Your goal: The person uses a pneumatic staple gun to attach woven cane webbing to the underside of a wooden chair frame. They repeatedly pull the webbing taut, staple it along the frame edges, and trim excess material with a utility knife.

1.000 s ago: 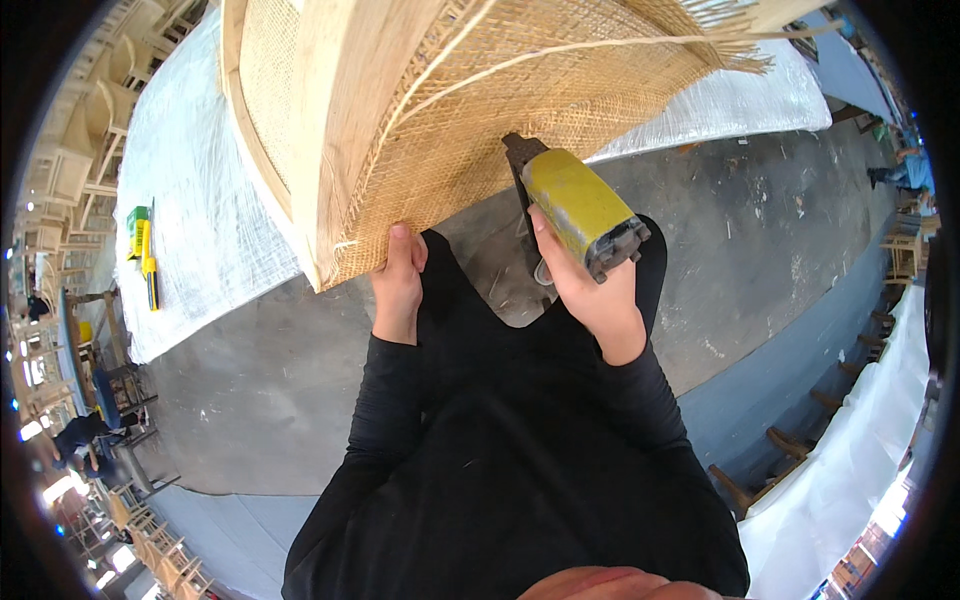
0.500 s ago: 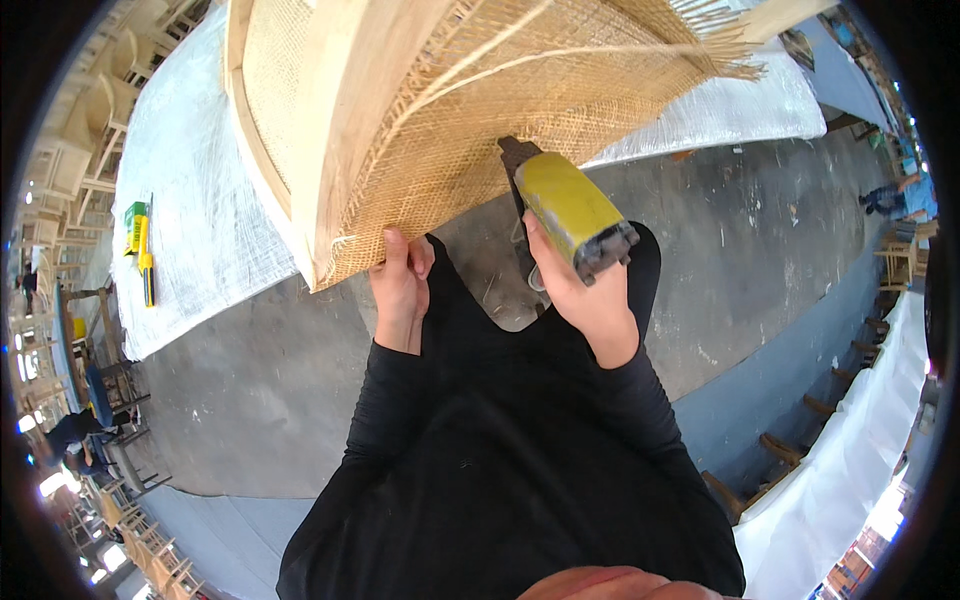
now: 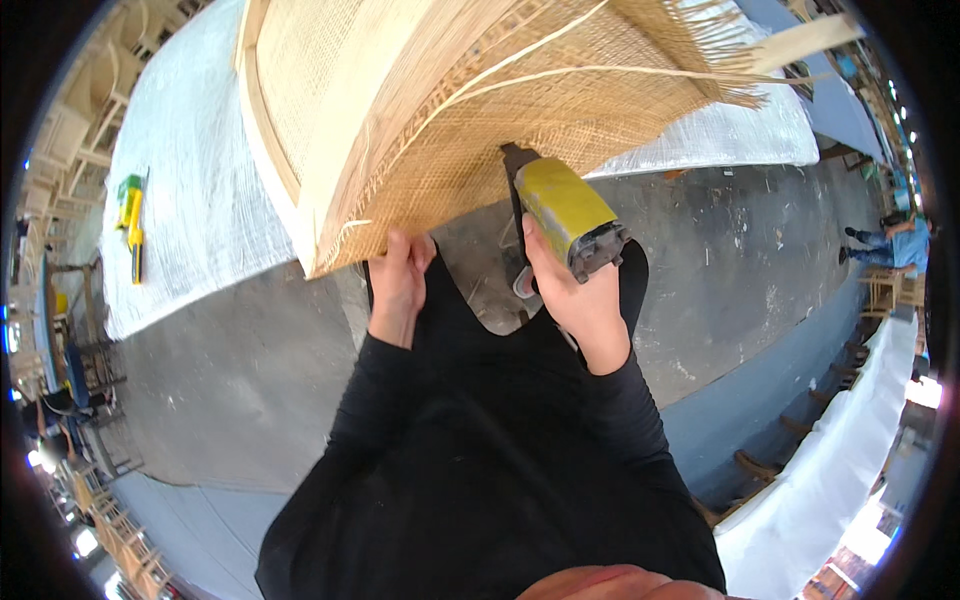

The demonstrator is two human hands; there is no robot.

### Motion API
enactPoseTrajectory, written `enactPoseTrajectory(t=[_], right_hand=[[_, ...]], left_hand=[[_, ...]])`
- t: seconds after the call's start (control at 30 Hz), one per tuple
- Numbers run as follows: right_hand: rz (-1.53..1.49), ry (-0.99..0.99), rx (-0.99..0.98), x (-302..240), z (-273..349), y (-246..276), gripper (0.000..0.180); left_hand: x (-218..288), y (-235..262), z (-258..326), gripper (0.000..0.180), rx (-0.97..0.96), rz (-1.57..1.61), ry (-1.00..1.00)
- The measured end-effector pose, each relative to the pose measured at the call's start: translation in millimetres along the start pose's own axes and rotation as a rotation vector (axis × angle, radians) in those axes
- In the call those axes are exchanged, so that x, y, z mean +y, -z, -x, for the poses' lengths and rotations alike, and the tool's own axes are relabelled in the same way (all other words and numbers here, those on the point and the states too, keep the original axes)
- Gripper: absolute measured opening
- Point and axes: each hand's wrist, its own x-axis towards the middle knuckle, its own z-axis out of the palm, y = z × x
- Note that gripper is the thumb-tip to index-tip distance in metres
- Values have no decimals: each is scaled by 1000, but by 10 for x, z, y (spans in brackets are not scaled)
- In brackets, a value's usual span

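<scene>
My left hand [image 3: 399,287] is closed, thumb and fingers pinching the lower edge of a woven cane sheet [image 3: 455,180]. The sheet hangs off a pale wooden frame [image 3: 270,150] and has loose strands along its far right edge. In my right hand [image 3: 592,318] is a staple gun [image 3: 568,200] with a worn yellow body and a dark nose. Its nose points away from me and overlaps the hanging cane; whether it touches cannot be told. My right fingers wrap round the handle, which is mostly hidden.
Clear plastic sheeting covers the table [image 3: 180,190] under the frame. On its left lie a yellow-and-black utility knife [image 3: 135,252] and a small green box [image 3: 129,190]. A flat pale strip [image 3: 805,42] sticks out at the far right. Another person [image 3: 895,248] is farther right.
The view has shifted slightly, so the knife and table sit a little higher and farther left. Both hands keep their holds, and the staple gun stays in nearly the same place.
</scene>
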Motion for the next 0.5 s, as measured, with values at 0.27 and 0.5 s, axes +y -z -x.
enactPoseTrajectory(t=[0.27,0.5], right_hand=[[44,223,-74,-95,-24,8,20],[216,157,-122,-159,38,56,20]], left_hand=[[89,-101,-133,19,148,-222,0],[46,-79,-11,27,163,-218,32]])
